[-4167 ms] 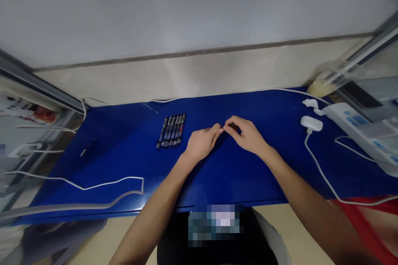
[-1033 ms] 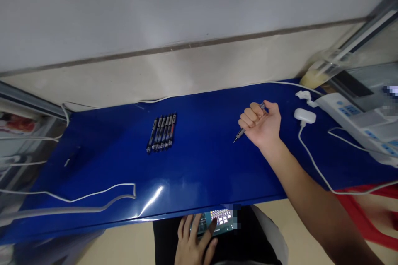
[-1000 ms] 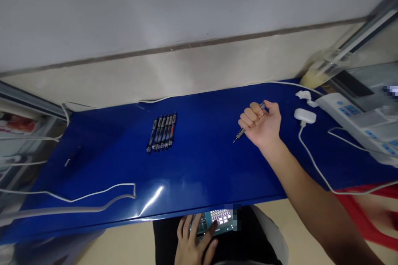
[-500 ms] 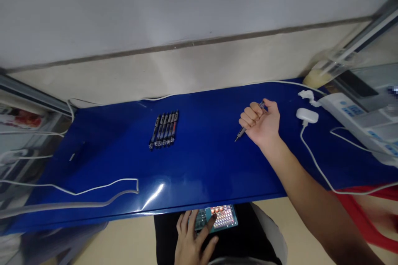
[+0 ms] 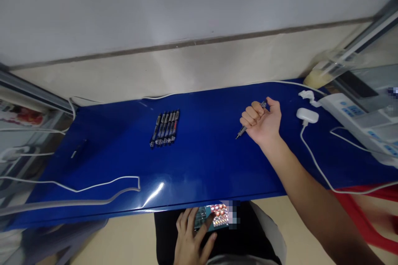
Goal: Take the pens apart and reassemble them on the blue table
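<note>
My right hand is raised over the right half of the blue table, its fingers wrapped round a pen. The pen slants, with its tip pointing down and left and its clear end showing beside my thumb. In my lap, below the table edge, my left hand lies over a phone with a lit, colourful screen. Its fingers are spread and one touches the screen. Left of the middle of the table, several dark pens lie side by side in a row, one with a reddish mark.
A blue-covered table stands against the wall. On its right lie a white earbud case on a cable, crumpled tissue and a white organiser. White cables cross the left front; a dark pen-like object lies there.
The view has shifted very slightly. My right hand still grips the pen in nearly the same place, and the picture on the phone screen looks a little different.
</note>
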`<state>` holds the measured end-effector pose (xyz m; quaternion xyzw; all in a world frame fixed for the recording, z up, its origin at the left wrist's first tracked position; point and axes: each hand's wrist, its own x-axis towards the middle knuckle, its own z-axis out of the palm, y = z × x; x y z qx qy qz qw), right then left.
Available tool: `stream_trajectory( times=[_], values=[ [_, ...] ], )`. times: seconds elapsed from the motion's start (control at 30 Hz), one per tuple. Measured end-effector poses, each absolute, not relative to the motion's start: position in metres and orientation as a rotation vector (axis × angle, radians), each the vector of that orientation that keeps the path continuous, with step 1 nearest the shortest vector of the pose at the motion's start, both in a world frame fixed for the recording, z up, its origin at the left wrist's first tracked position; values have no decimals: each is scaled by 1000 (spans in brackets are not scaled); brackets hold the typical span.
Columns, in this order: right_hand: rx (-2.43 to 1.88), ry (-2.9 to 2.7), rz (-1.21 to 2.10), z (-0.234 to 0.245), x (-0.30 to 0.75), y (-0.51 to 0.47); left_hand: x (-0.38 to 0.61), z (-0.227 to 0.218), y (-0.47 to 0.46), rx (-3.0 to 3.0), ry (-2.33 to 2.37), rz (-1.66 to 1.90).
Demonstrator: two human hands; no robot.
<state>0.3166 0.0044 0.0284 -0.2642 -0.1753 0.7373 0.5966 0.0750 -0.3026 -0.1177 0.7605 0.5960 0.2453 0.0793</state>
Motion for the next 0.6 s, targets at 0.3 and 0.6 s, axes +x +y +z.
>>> stream_trajectory(
  times=[0.3, 0.6],
  values=[
    [-605, -427, 1724, 28, 317, 4, 76, -116, -301, 2223, 1785, 840],
    [-620, -398, 1688, 27, 316, 4, 72, -112, -298, 2352, 1790, 692]
  ],
)
